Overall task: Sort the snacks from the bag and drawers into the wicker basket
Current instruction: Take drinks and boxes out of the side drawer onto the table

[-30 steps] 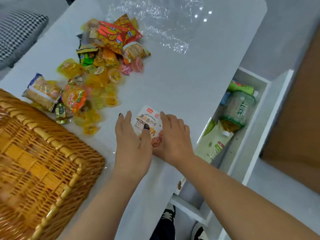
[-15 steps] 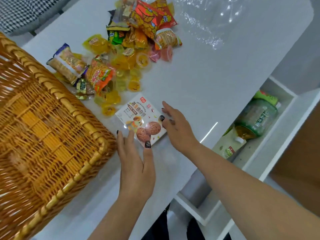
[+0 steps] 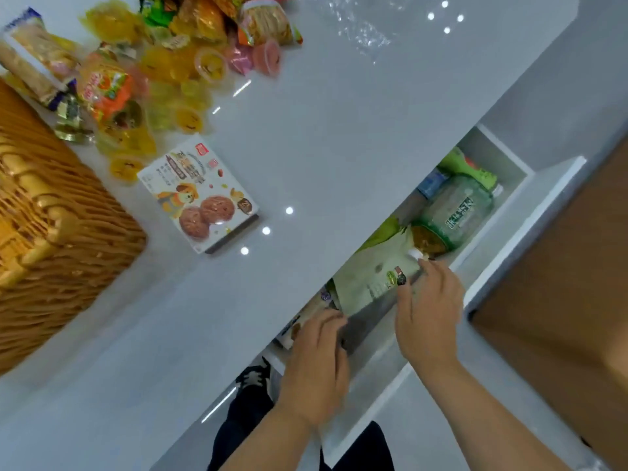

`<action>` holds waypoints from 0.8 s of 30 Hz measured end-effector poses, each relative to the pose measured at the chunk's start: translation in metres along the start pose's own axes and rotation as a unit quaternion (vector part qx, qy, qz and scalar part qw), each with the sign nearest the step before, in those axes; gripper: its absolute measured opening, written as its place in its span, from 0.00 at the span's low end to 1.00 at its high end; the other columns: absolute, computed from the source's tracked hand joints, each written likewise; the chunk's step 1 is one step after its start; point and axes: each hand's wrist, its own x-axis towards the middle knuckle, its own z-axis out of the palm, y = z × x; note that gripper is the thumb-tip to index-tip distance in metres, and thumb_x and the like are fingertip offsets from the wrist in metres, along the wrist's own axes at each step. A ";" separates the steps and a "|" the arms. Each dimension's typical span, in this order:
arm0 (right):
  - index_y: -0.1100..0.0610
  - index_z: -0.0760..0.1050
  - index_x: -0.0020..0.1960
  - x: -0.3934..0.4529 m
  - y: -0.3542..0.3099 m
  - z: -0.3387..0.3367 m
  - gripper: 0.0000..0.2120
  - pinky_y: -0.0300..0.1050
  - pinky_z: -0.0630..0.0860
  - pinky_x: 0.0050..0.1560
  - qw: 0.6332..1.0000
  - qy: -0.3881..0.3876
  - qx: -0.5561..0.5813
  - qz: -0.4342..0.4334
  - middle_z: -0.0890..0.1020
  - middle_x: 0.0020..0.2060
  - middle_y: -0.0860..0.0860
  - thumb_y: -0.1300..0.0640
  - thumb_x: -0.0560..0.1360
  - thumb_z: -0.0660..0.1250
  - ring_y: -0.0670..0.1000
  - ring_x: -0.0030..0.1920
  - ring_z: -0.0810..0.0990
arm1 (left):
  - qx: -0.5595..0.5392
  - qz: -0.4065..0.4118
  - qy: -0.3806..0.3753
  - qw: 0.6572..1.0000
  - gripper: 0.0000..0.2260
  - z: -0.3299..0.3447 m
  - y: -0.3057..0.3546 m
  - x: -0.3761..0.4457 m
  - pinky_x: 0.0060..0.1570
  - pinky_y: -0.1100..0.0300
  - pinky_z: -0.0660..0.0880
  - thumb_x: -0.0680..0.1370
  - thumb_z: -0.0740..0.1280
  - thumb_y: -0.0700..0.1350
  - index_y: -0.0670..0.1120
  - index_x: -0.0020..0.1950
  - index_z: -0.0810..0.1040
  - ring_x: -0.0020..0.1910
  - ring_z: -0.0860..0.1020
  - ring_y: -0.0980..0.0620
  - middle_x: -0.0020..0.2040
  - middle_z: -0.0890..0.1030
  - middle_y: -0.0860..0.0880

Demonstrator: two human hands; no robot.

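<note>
Both of your hands have left the cookie box (image 3: 200, 195) and dropped into the open drawer (image 3: 489, 260) below the table edge. A second ago they were pressed on that box; half a second ago your left was pushing it toward the basket. Now it lies flat and untouched on the white table (image 3: 339, 147), just beside the wicker basket (image 3: 51, 232) but not in it.

Your right hand (image 3: 428, 317) reaches onto the pale green pouch (image 3: 373, 277) in the drawer, thumb on its face and fingers going past its far edge, so it looks like the start of a pinch; blur keeps me from calling it a firm hold. Your left hand (image 3: 316, 362) has its fingers curled down at the near end of the drawer, by a packet (image 3: 292, 329) half hidden under the table edge. Whether it grips anything, you cannot tell from this view.

Behind the pouch a green-labelled jar (image 3: 455, 212) lies on its side, with more packets beyond it. The pile of sweets and jelly cups (image 3: 163, 69) sits on the table, near the basket.

So you appear to be emptying the drawer onto the table first. Nothing visible has reached the basket, and sorting seems barely begun.
</note>
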 end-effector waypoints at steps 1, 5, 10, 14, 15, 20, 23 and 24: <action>0.63 0.69 0.68 -0.003 0.010 0.003 0.24 0.52 0.59 0.70 1.000 0.005 -0.008 -0.004 0.71 0.64 0.60 0.49 0.78 0.56 0.59 0.67 0.67 | 0.019 -0.041 -0.013 0.999 0.21 0.010 -0.008 0.003 0.72 0.57 0.62 0.78 0.61 0.40 0.49 0.71 0.67 0.70 0.66 0.53 0.71 0.66 0.51; 0.61 0.67 0.69 -0.017 0.036 0.016 0.25 0.54 0.60 0.72 0.999 -0.015 -0.029 -0.030 0.71 0.66 0.58 0.46 0.78 0.53 0.59 0.68 0.67 | 0.144 -0.234 -0.066 0.959 0.29 0.033 -0.046 0.019 0.76 0.49 0.55 0.79 0.61 0.41 0.44 0.79 0.54 0.77 0.56 0.44 0.79 0.57 0.45; 0.59 0.68 0.69 -0.022 0.044 0.024 0.24 0.52 0.57 0.71 0.993 -0.020 -0.093 -0.073 0.72 0.66 0.57 0.47 0.78 0.54 0.58 0.68 0.67 | 0.252 -0.288 -0.094 0.919 0.40 0.043 -0.060 0.035 0.71 0.38 0.60 0.77 0.66 0.49 0.44 0.80 0.44 0.76 0.54 0.38 0.79 0.52 0.41; 0.60 0.70 0.67 -0.021 0.042 0.023 0.23 0.51 0.57 0.69 0.991 -0.012 -0.105 -0.082 0.73 0.65 0.58 0.48 0.77 0.55 0.58 0.66 0.68 | 0.295 -0.296 -0.097 0.903 0.43 0.040 -0.054 0.044 0.73 0.39 0.57 0.77 0.65 0.55 0.42 0.79 0.40 0.77 0.51 0.38 0.79 0.50 0.40; 0.60 0.71 0.66 -0.020 0.042 0.023 0.23 0.52 0.58 0.69 0.991 -0.012 -0.106 -0.084 0.73 0.65 0.58 0.48 0.77 0.56 0.58 0.66 0.69 | 0.304 -0.296 -0.098 0.900 0.43 0.037 -0.050 0.046 0.73 0.40 0.57 0.78 0.65 0.54 0.42 0.79 0.40 0.77 0.51 0.39 0.79 0.50 0.40; 0.61 0.71 0.66 -0.018 0.039 0.023 0.22 0.54 0.62 0.67 0.991 -0.013 -0.101 -0.092 0.73 0.65 0.59 0.51 0.76 0.61 0.59 0.66 0.69 | 0.254 -0.318 -0.122 0.905 0.39 0.020 -0.036 0.056 0.69 0.50 0.65 0.79 0.66 0.50 0.43 0.79 0.43 0.74 0.61 0.42 0.75 0.59 0.41; 0.60 0.70 0.66 -0.010 0.030 0.027 0.26 0.55 0.66 0.66 0.992 -0.043 -0.053 -0.106 0.71 0.66 0.61 0.61 0.70 0.72 0.60 0.66 0.68 | 0.255 -0.316 -0.140 0.903 0.40 0.015 -0.035 0.055 0.69 0.50 0.65 0.78 0.66 0.53 0.45 0.79 0.43 0.74 0.61 0.43 0.75 0.59 0.42; 0.61 0.70 0.66 -0.004 0.025 0.029 0.29 0.57 0.68 0.65 0.990 -0.064 -0.041 -0.118 0.71 0.66 0.62 0.63 0.67 0.74 0.61 0.65 0.69 | 0.262 -0.315 -0.141 0.901 0.40 0.015 -0.037 0.054 0.69 0.50 0.66 0.78 0.66 0.54 0.45 0.79 0.43 0.74 0.61 0.43 0.75 0.59 0.42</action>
